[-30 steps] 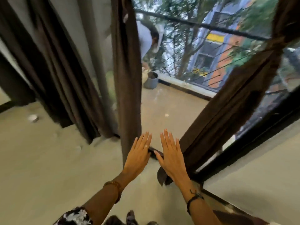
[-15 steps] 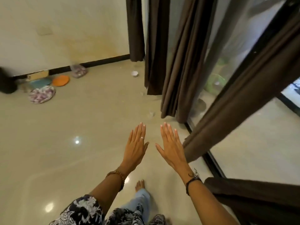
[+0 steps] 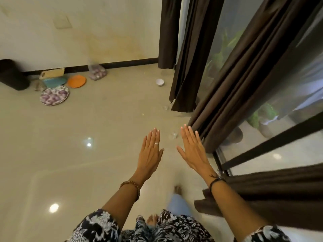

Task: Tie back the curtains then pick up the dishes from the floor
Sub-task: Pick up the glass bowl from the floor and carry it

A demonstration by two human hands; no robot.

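Dishes, all near the wall (image 3: 87,32): patterned plate (image 3: 54,94) and orange plate (image 3: 76,81) at its base, white bowl (image 3: 160,82) further right, contents too small to tell. Left hand (image 3: 150,152) and right hand (image 3: 192,151): flat, fingers together, empty, now off the curtain (image 3: 227,102). View has swung from window to floor; pickup judged next.

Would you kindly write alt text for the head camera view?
Two empty hands, left hand and right hand, reach out flat above a glossy beige floor. Brown curtains hang at right; a floral plate, orange plate and small white bowl lie near the far wall.
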